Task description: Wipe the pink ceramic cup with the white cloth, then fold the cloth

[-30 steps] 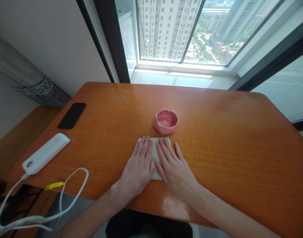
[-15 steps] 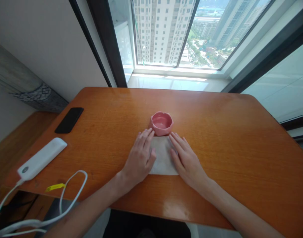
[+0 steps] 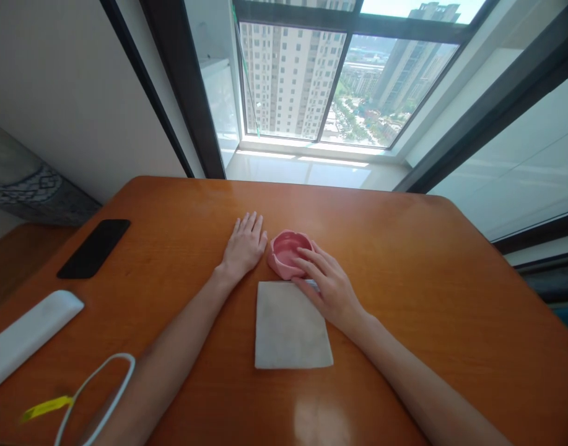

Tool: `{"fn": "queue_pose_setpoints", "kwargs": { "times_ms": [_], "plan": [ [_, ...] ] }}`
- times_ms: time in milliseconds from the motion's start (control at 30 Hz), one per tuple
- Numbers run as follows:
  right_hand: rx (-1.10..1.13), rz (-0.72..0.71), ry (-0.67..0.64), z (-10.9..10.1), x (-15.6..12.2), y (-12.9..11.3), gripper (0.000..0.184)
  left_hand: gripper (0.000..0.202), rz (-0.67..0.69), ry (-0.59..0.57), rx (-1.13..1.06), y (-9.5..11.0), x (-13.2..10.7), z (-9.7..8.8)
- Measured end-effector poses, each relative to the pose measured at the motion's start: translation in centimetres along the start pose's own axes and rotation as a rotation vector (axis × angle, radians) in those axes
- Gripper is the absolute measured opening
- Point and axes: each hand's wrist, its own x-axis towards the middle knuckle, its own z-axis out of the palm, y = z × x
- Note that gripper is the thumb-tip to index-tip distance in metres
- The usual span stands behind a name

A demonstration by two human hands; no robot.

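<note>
A small pink bowl [image 3: 280, 265] with a wavy, petal-like rim stands on the wooden table. My right hand [image 3: 334, 288] is at its right side, fingers reaching over the rim and thumb low against the front wall. To the left of the bowl, my left hand [image 3: 244, 244] lies palm down on the tabletop, fingers stretched out and holding nothing; its thumb is close to the bowl. Just in front of the bowl lies a flat, folded greyish-white cloth [image 3: 290, 331]. My right hand covers the cloth's upper right corner.
A black phone [image 3: 95, 248] rests at the table's left side. Nearer me are a white power strip [image 3: 33, 334], a white cable [image 3: 126, 371] and a yellow tag [image 3: 46, 407]. Beyond the wooden table [image 3: 404, 279] is a window [image 3: 293, 80].
Both hands have left the cloth's sides. My left hand has moved forward to the table beside the bowl; my right hand has come onto the bowl's rim. The head view has shifted.
</note>
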Motion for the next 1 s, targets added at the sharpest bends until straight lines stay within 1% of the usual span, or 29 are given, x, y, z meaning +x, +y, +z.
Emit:
{"fn": "queue_pose_setpoints", "kwargs": {
  "times_ms": [133,333,400,467,567,733,900,1000],
  "plan": [
    [-0.008,0.068,-0.031,-0.2,0.1,-0.4,0.031,0.061,0.005,-0.006,0.013,0.0,-0.4,-0.2],
    [-0.019,0.095,-0.023,-0.2,0.3,-0.8,0.025,0.060,0.000,-0.011,-0.004,0.0,-0.2,-0.4],
    [-0.021,0.120,-0.012,-0.4,0.2,-0.5,0.025,0.061,0.002,-0.022,-0.008,0.0,-0.2,-0.5],
    [-0.029,0.151,0.001,-0.9,0.1,0.4,0.025,0.061,-0.001,-0.029,-0.009,0.0,-0.2,-0.7],
    [-0.071,0.223,0.049,-2.1,-0.2,2.7,0.026,0.062,-0.004,-0.041,-0.013,0.0,-0.2,-0.9],
    [-0.200,0.421,0.151,-5.6,-1.5,8.5,0.032,0.061,-0.011,-0.041,-0.019,0.0,-0.2,-1.0],
    [-0.338,0.572,0.279,-9.0,-4.0,14.2,0.043,0.061,-0.013,-0.037,-0.022,0.0,-0.2,-0.9],
    [-0.400,0.632,0.316,-10.2,-5.5,16.2,0.046,0.061,-0.009,-0.026,-0.028,0.0,-0.1,-0.8]
  ]
}}
